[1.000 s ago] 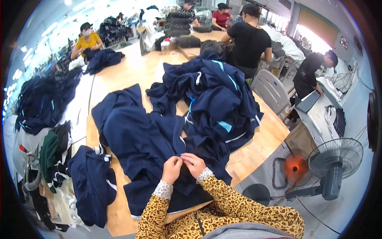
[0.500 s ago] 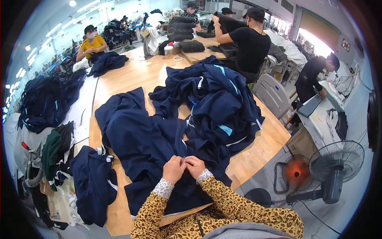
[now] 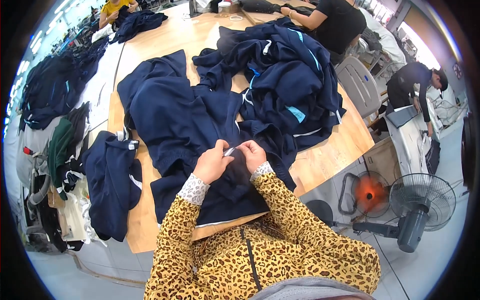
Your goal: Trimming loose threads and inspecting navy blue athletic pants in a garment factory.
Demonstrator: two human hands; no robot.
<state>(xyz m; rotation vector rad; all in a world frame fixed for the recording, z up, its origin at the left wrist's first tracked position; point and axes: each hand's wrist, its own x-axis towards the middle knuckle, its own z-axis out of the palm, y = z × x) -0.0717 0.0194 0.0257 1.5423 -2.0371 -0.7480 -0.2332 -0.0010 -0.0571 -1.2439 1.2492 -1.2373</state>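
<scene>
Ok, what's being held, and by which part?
The left hand pinches a small, narrow, whitish piece near its left end, between thumb and forefinger; whether the right hand grips anything cannot be told.

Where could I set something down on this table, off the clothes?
Bare wood shows beyond the spread garment, left of the navy heap, and between that heap and the right edge of the table. It's crowded around the left hand and right hand.

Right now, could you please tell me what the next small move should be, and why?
Perhaps steady the small pale piece with the right hand too: the left hand pinches it, and the right is close beside it, over the rumpled navy garment.
</scene>
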